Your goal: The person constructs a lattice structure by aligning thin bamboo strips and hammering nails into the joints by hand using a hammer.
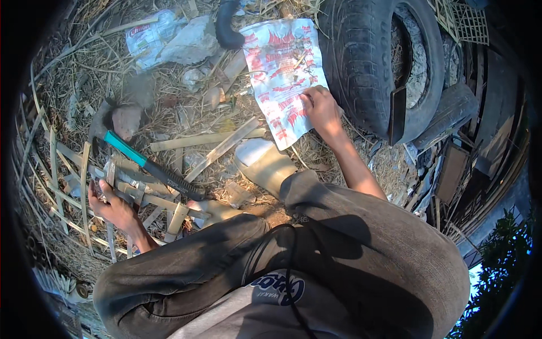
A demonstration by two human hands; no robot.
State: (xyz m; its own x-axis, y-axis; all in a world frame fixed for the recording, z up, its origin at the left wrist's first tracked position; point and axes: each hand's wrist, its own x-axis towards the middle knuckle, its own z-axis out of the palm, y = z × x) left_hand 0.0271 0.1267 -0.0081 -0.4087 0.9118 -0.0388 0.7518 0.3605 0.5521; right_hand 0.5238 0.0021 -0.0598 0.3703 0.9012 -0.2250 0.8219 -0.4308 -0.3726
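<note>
Crouching over straw-littered ground, I have little open room: a black tyre (372,62) walls off the far right, dark boards crowd the right edge, and split bamboo strips (203,150) lie scattered across the middle.

My right hand (320,108) reaches far forward, fingers pressed down together on the right edge of a white plastic bag with red print (285,73), which lies flat just beside the tyre.

My left hand (113,206) is low on the near left, curled around a bundle of short bamboo pieces (127,183). A knife with a teal and black handle (149,166) lies slanted just beyond that hand, touching the bundle, its blade end pointing far left toward a stone (127,120).

Farther off, at the far left, sits a crumpled pale wrapper with red and blue markings (149,37). My pale boot (265,164) stands between both hands.
</note>
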